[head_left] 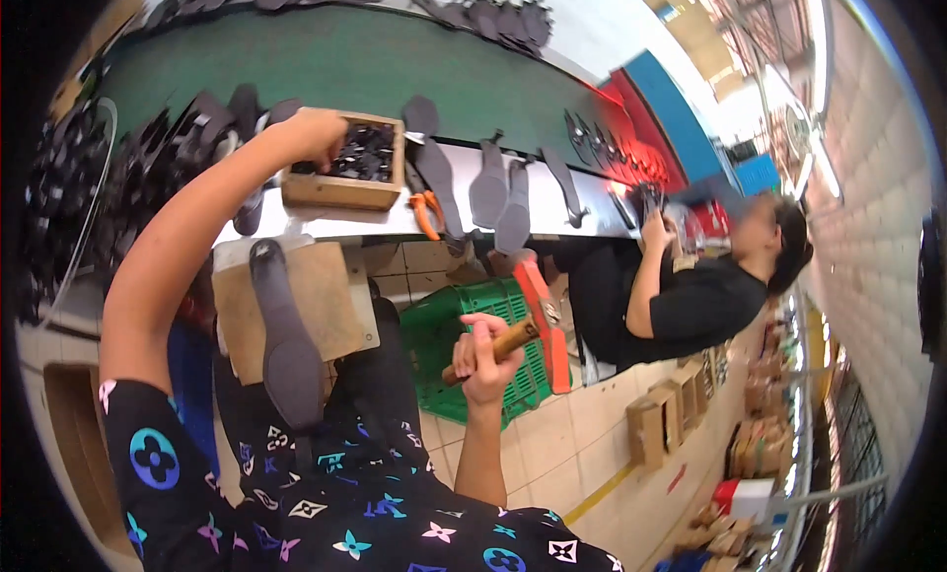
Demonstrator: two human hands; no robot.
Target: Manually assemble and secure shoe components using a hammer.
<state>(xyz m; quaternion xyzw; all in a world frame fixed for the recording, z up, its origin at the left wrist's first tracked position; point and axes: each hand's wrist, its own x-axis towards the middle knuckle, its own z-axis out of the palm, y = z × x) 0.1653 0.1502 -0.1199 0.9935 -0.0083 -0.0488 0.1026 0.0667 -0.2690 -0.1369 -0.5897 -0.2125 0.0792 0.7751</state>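
My left hand (pixel 318 136) reaches over the near-left rim of a wooden box (pixel 340 192), its fingers bent down among small black pieces (pixel 368 156). The fingertips are partly hidden, so what they pinch cannot be made out. In my right hand (pixel 483 365) is a hammer (pixel 543 316) with a wooden handle and an orange-red head, held up right of my lap. A dark shoe sole (pixel 288 345) lies lengthwise across a tan board (pixel 345 291) on my lap. Orange-handled pliers (pixel 426 214) rest on the bench right of the box.
Several dark soles (pixel 490 187) lie along the white bench edge, beside a green belt (pixel 296 64). Piles of dark shoe parts (pixel 163 158) stand at the left. A green crate (pixel 464 311) sits on the floor. A co-worker (pixel 681 306) in black works at the right.
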